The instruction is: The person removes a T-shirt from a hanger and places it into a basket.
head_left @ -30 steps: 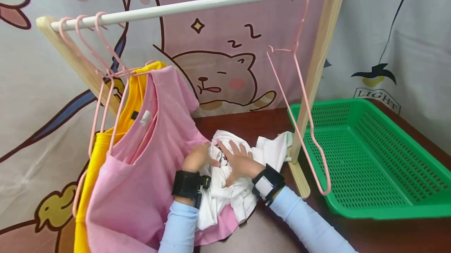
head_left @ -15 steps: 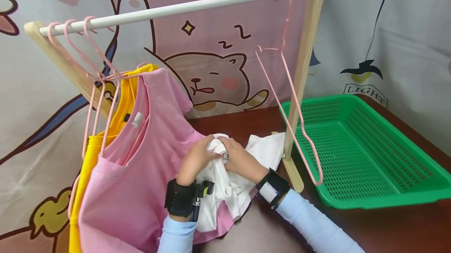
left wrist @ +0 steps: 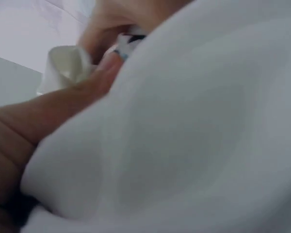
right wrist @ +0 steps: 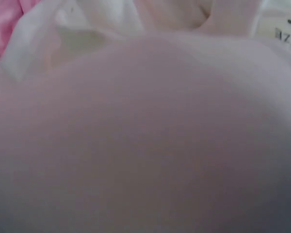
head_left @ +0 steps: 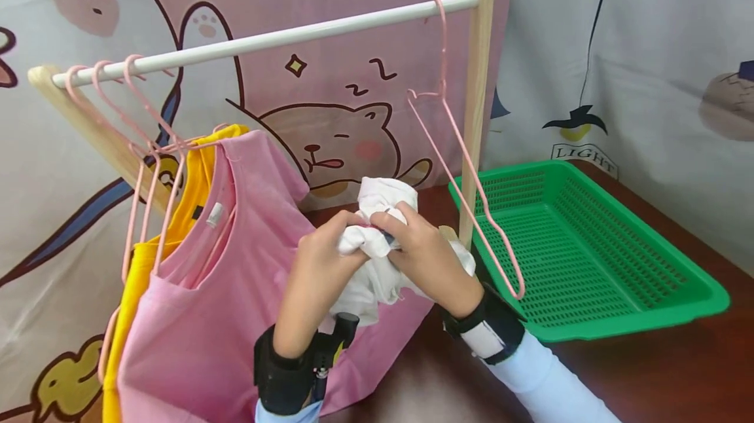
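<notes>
A bunched white shirt (head_left: 385,195) is held up in front of the rack in the head view. My left hand (head_left: 318,269) grips its gathered cloth from the left. From the right, my right hand (head_left: 432,258) pinches the same bunch, thumbs close together. Loose white folds hang below the hands, over pink cloth. White fabric (left wrist: 184,136) fills most of the left wrist view, where a thumb (left wrist: 63,104) presses along it. In the right wrist view a label (right wrist: 285,36) reading SIZE shows at the upper right of the blurred cloth.
Pink (head_left: 259,233) and yellow (head_left: 203,177) T-shirts hang at the left of the rack's white bar (head_left: 294,33). A bare pink hanger (head_left: 443,59) hangs at its right end, beside the wooden post (head_left: 478,82). A green basket (head_left: 565,253) stands on the table at right.
Both hands have gathered the white shirt from the table and lifted it toward me. Its bunched top now rises above the fingers. The head view has shifted to the right.
</notes>
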`<action>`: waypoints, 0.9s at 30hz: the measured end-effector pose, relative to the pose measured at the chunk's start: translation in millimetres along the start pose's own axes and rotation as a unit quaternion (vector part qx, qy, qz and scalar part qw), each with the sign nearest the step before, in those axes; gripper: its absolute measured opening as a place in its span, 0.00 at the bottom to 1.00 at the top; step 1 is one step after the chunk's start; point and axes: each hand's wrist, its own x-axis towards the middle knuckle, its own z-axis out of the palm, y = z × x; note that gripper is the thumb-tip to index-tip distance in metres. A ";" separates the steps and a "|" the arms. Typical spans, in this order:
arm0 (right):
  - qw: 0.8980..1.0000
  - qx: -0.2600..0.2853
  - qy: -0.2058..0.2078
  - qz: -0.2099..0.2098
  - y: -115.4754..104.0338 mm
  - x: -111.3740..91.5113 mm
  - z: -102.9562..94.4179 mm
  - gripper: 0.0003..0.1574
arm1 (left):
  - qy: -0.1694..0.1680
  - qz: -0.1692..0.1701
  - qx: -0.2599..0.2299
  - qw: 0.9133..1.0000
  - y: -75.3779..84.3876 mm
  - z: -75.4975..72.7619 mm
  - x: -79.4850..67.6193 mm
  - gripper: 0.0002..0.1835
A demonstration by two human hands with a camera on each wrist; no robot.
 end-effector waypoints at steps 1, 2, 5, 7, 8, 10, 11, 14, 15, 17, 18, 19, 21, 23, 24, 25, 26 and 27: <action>1.000 -0.011 0.016 -0.013 0.4 -0.8 -5.6 0.27 | 0.006 0.006 -0.006 1.000 4.1 0.8 -0.2 0.11; 0.999 -0.024 0.033 -0.026 0.6 -1.5 -11.4 0.28 | 0.014 0.014 -0.014 1.000 8.2 1.7 -0.4 0.11; 0.993 -0.060 0.079 -0.059 0.9 -2.2 -29.7 0.30 | 0.033 0.053 -0.044 0.997 18.2 5.8 -0.6 0.13; 0.989 -0.080 0.100 -0.077 1.6 -1.6 -42.9 0.31 | 0.045 0.085 -0.074 0.993 24.3 10.7 -0.2 0.16; 0.986 -0.092 0.108 -0.085 2.3 -1.3 -49.9 0.31 | 0.051 0.104 -0.091 0.989 26.8 14.6 0.4 0.17; 0.981 -0.118 0.120 -0.096 5.2 -1.4 -64.1 0.33 | 0.063 0.140 -0.129 0.980 31.6 24.9 2.7 0.19; 0.978 -0.135 0.125 -0.101 7.5 -1.3 -71.1 0.33 | 0.067 0.157 -0.150 0.974 34.1 31.2 4.5 0.20; 0.969 -0.180 0.131 -0.106 15.5 -1.1 -91.1 0.36 | 0.075 0.189 -0.207 0.957 41.5 52.5 12.7 0.21; 0.967 -0.194 0.132 -0.104 18.7 -1.3 -97.3 0.35 | 0.074 0.197 -0.224 0.952 44.6 59.3 16.5 0.21; 0.962 -0.220 0.135 -0.094 25.8 -2.6 -108.5 0.33 | 0.071 0.213 -0.252 0.941 50.7 73.5 25.4 0.21; 0.960 -0.227 0.136 -0.085 29.6 -3.8 -113.6 0.32 | 0.067 0.221 -0.264 0.937 53.8 80.8 30.4 0.21; 0.959 -0.238 0.135 -0.076 33.6 -5.6 -118.0 0.31 | 0.062 0.229 -0.275 0.932 56.7 88.0 35.4 0.20; 0.955 -0.256 0.137 -0.055 43.6 -11.4 -125.9 0.29 | 0.042 0.244 -0.300 0.921 62.4 104.9 45.1 0.20; 0.952 -0.273 0.135 -0.030 54.2 -18.8 -130.5 0.27 | 0.017 0.253 -0.316 0.914 65.9 122.1 52.8 0.19; 0.951 -0.279 0.132 -0.016 59.4 -22.8 -131.5 0.28 | 0.000 0.253 -0.323 0.912 67.0 130.7 55.9 0.19; 0.950 -0.286 0.127 -0.001 64.5 -27.5 -131.8 0.28 | -0.016 0.254 -0.327 0.910 67.6 139.0 58.5 0.19; 0.950 -0.288 0.121 0.016 69.7 -32.1 -131.6 0.28 | -0.031 0.252 -0.327 0.910 67.8 146.9 60.7 0.20; 0.950 -0.290 0.112 0.035 74.4 -36.8 -131.2 0.28 | -0.044 0.251 -0.324 0.911 67.7 154.5 62.6 0.20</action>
